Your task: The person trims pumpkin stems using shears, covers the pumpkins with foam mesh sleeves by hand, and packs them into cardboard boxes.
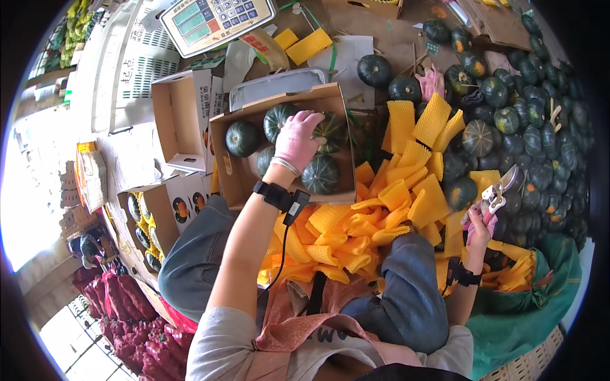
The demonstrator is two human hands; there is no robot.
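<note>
My left hand (297, 141), in a pink glove, reaches into an open cardboard box (284, 96) holding several dark green pumpkins. Its fingers curl over the left side of the pumpkin (333, 132) at the box's upper right; the fingertips' contact is partly hidden. Beside it lie another pumpkin (277, 120) above and one (319, 174) below. On the right, my right hand (479, 225), also gloved in pink, is closed around the handles of pruning shears (499, 193). Their curved blades point up and to the right, over the pumpkin pile.
Yellow foam net sleeves (343, 238) heap up before my legs. A large pile of pumpkins (534, 140) fills the right side. A pink glove shape (431, 82) rests among them. A digital scale (216, 22) stands at the back, and an open carton (181, 120) sits left.
</note>
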